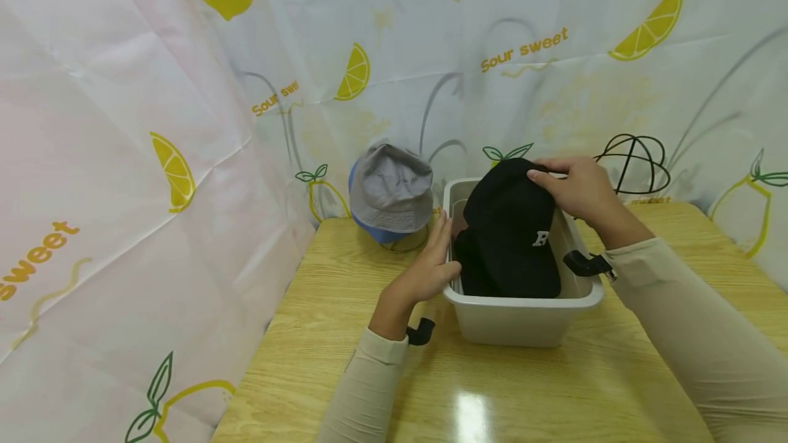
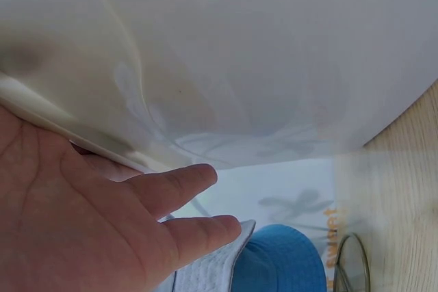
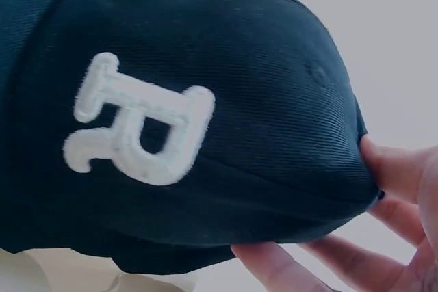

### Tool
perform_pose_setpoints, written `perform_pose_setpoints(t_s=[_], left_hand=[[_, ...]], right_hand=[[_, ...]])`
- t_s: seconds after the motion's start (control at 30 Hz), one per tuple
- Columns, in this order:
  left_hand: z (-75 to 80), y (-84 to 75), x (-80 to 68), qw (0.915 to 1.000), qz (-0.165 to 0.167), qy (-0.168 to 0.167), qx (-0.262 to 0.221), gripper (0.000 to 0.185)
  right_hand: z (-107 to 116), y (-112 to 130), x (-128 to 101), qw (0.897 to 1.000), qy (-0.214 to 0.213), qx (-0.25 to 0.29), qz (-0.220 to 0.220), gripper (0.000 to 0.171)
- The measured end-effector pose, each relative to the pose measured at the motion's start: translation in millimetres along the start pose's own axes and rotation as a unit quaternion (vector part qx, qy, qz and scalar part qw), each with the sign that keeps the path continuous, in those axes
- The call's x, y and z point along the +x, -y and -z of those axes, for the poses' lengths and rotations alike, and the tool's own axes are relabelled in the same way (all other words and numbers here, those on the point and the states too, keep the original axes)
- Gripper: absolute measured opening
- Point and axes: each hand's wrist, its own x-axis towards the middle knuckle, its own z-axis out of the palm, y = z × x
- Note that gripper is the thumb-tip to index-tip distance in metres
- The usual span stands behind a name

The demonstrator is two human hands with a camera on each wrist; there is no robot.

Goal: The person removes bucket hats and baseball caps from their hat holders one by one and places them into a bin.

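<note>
Our right hand pinches the far edge of the black cap between thumb and fingers; from there the cap slopes down toward us into the white bin. Our left hand rests with relaxed, straight fingers on the bin's left rim. The cap is dark twill with a fuzzy white R.
</note>
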Motion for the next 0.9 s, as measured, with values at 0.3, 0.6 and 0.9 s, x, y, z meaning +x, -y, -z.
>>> perform_pose_setpoints(t_s=[0.3,0.6,0.9], left_hand=[[0.3,-1.2,-0.6,1.0,0.0,-0.001,0.001,0.096],[0.7,-2.5,-1.4,1.0,-0.004,0.0,-0.002,0.097],[1.0,-1.5,-0.5,1.0,-0.006,0.003,0.0,0.096]], right_hand=[[-4,5,10,0.995,0.06,-0.069,0.028,0.056],[-12,4,16,0.993,0.087,-0.075,0.01,0.055],[-21,3,21,0.992,0.097,-0.077,0.013,0.047]])
